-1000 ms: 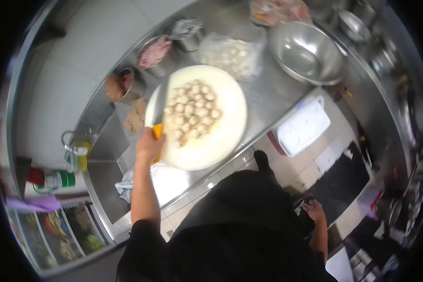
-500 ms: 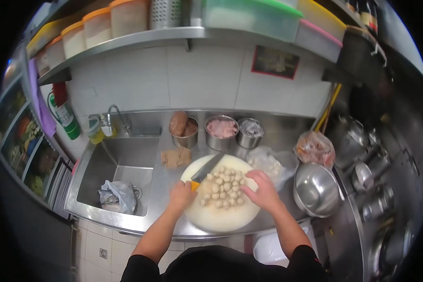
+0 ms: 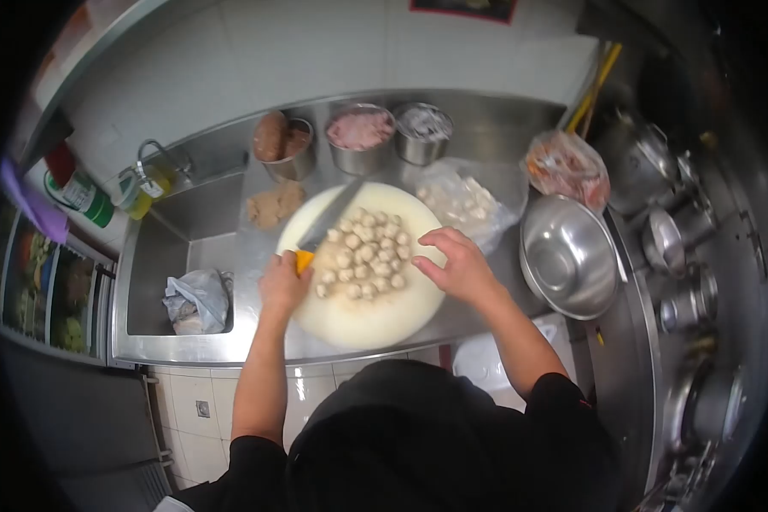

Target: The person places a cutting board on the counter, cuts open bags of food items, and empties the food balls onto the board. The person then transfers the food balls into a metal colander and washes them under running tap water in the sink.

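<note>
My left hand (image 3: 284,284) is wrapped round the yellow handle of a wide-bladed knife (image 3: 333,217), whose blade lies over the left part of a round white cutting board (image 3: 363,331). Several small pale round pieces (image 3: 369,256) sit in a cluster at the middle of the board. Over the board's right edge, my right hand (image 3: 454,264) has its thumb and fingers apart, holding nothing, just right of the cluster. A clear plastic bag (image 3: 461,203) with white pieces lies behind the right hand.
Three metal containers stand at the back, one with pink meat (image 3: 361,130). A brown item (image 3: 276,204) lies left of the board. To the right are a steel bowl (image 3: 569,258) and a bag of orange-pink food (image 3: 567,169). The sink (image 3: 183,247) is at the left.
The view has tilted down from half a second ago. Compared with one second ago, my right hand has come from beside the body to the board. My left hand still holds the knife.
</note>
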### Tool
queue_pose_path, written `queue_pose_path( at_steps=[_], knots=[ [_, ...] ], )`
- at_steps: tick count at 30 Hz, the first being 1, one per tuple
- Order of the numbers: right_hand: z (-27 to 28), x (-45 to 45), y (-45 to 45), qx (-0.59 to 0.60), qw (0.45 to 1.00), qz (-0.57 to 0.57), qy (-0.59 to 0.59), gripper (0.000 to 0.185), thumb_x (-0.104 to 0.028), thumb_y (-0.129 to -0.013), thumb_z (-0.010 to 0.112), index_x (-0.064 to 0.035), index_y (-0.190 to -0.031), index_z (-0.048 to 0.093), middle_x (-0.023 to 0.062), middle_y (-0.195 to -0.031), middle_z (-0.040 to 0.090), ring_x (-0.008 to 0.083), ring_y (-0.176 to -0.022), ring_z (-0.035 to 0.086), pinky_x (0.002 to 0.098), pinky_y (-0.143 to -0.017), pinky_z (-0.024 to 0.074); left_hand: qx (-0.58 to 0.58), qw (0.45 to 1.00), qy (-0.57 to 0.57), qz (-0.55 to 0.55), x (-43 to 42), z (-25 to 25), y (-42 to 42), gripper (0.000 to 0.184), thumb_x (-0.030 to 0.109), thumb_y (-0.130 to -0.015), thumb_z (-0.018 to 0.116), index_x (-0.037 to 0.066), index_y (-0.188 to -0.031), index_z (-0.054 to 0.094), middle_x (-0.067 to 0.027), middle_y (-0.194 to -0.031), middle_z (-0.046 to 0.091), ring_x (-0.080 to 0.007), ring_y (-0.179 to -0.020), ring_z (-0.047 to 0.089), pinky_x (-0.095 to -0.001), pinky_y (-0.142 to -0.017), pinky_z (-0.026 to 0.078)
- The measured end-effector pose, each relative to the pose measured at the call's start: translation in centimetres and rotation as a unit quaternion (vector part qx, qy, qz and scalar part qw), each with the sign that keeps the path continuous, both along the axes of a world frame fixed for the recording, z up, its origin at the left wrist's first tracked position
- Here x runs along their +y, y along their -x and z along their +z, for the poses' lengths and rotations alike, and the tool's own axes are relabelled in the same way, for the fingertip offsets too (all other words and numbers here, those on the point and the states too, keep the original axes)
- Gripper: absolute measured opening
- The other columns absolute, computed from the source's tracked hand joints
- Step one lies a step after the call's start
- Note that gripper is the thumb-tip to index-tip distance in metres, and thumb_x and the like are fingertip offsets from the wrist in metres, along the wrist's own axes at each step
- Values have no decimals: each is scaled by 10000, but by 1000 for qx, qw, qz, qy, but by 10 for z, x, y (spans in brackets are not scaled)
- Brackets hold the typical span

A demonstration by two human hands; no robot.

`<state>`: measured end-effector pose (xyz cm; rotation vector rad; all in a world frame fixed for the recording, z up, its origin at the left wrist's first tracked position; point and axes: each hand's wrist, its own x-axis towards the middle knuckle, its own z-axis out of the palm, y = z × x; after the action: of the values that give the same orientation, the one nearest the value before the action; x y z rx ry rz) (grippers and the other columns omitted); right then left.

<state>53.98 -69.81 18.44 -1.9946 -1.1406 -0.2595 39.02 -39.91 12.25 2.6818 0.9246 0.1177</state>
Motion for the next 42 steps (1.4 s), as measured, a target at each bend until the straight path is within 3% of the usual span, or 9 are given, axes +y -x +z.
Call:
queue_pose_path(
  at_steps=[5,11,23,26,28,32,36,41,42],
  knots=[
    [-14,-69,1,166,979,-113,21,290,-196,-806,764,-26,-1029,688,132,-1057,670,286,-943,651,364,-811,526,0,1000,-9,3,-1,6,1,447,373,-843,698,92,-1160,555,-174,-1096,594,-361,-1053,595,-481,-878,484],
    [-28,-125,-3,183,963,-191,-43,254,-142,-825,753,-20,-1036,686,112,-1057,671,245,-914,644,317,-795,516,-15,999,29,-29,9,4,4,483,358,-833,712,48,-1185,595,-198,-1104,608,-375,-1041,597,-443,-890,492],
    [-44,-110,-13,112,986,-121,-31,221,-96,-836,730,4,-1024,674,117,-1009,670,204,-896,639,312,-819,505,-240,971,-8,-9,-17,30,63,367,225,-860,711,9,-1151,653,-203,-1073,660,-353,-1003,631,-409,-856,508],
    [-27,-111,-26,55,987,-142,-57,214,-101,-806,752,-9,-980,668,123,-958,665,255,-845,638,322,-761,508,-268,963,25,20,-18,26,76,304,195,-897,689,-4,-1125,661,-168,-1029,684,-275,-938,666,-362,-774,524],
    [-15,-129,-35,20,968,-221,-118,206,-117,-813,758,-25,-973,668,102,-923,668,217,-798,637,303,-711,503,-280,958,68,8,-29,35,65,271,181,-918,676,-9,-1110,657,-137,-997,689,-225,-908,671,-329,-738,526],
    [10,-189,-28,33,840,-369,-396,182,-177,-859,759,-52,-847,628,-5,-752,597,76,-634,525,233,-579,441,-244,948,115,-167,-72,57,17,206,150,-947,645,-9,-1076,650,-133,-1011,690,-194,-928,661,-291,-752,526],
    [-23,-261,29,22,701,-499,-509,258,-217,-876,745,-60,-747,586,-26,-623,529,73,-560,470,230,-558,420,-126,903,109,-396,-143,71,-29,181,132,-923,678,-5,-1038,652,-135,-1019,704,-192,-929,667,-298,-711,563],
    [-233,-292,100,295,498,-688,-438,493,-465,-905,625,-14,-709,670,175,-709,672,287,-678,648,405,-676,502,-18,818,10,-575,-189,44,-61,256,193,-914,687,-4,-1075,662,-154,-1008,702,-278,-924,684,-354,-789,543],
    [-283,-281,115,340,495,-690,-404,470,-455,-899,642,-13,-745,679,133,-692,657,222,-648,605,362,-641,477,-7,796,-9,-605,-200,38,-67,260,199,-912,688,-4,-1073,662,-161,-1005,700,-296,-927,682,-364,-805,538]
  ],
)
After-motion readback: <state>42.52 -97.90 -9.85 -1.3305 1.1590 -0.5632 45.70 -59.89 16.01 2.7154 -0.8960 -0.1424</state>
